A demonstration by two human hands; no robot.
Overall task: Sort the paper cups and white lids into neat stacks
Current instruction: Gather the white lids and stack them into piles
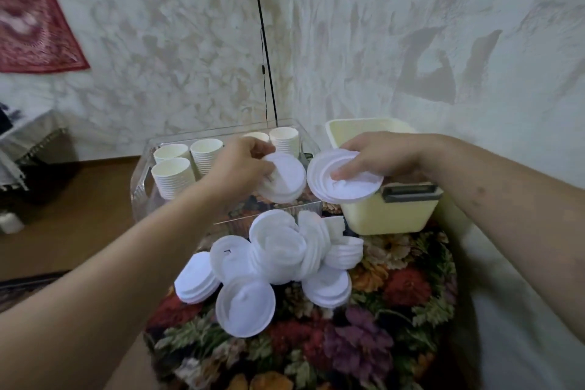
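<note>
A clear plastic bin (142, 174) stands at the far end of a desk covered with a flowered cloth (364, 342), and it serves as the landmark here. Inside it, toward its left and back, stand several stacks of white ribbed paper cups (173, 179), upright and close together.

Over the bin's right part, the left hand (240, 168) grips a short stack of round white plastic lids (285, 180), fingers curled over its upper edge, the stack tilted toward the camera. Just right of the bin, the right hand (376, 155) holds a second, wider-looking bunch of white lids (343, 180), with the fingers curled over the top face and the thumb hidden beneath. The two held stacks are near each other but apart.

Behind and under the right hand, right of the bin, sits a pale yellow plastic tub with a grey handle (389, 215).

In front of the bin, nearer the camera, a loose heap of white lids (278, 250) lies on the flowered cloth, some in short leaning stacks, some lying flat, one single lid (245, 307) closest to the viewer.

A thin black cord (264, 51) hangs down the pale textured wall behind the bin, and a red patterned cloth (34, 22) hangs on the wall far to the bin's left.
</note>
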